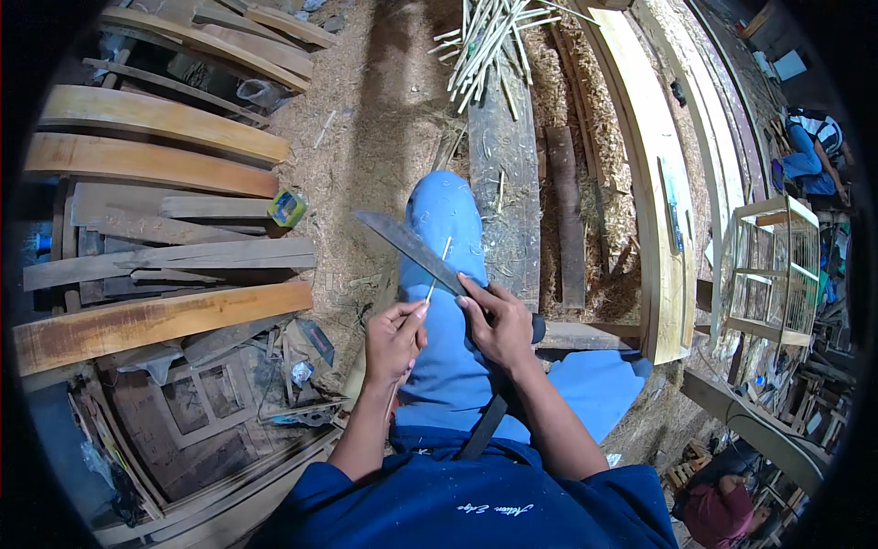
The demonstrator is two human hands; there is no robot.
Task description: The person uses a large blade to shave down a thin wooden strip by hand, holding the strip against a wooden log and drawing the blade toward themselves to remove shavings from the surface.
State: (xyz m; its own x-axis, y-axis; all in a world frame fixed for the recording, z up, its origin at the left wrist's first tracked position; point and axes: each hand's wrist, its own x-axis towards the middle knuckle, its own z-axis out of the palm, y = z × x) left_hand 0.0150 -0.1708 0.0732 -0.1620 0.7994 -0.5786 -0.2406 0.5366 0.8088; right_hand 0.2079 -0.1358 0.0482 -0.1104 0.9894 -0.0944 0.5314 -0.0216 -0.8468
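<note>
My right hand [501,328] is closed on a large knife [395,237] with a long, dark, broad blade. Its blade slants up and to the left across my blue-trousered leg. Between the fingertips of my left hand [395,340], a thin pale stick [432,292] is pinched. The stick crosses the blade near its middle, and its upper tip shows beyond the blade. Its lower end runs back along my left wrist. Small pale shavings lie on my knee. The knife's handle is mostly hidden in my right fist.
Ahead, a heap of similar pale sticks [489,44] lies on a dark plank [503,165]. Boards [165,163] are stacked at the left, beside a yellow-green tape measure [287,209]. Long beams [640,137] and a wooden cage [773,270] stand right. Two people [814,151] are at the right edge.
</note>
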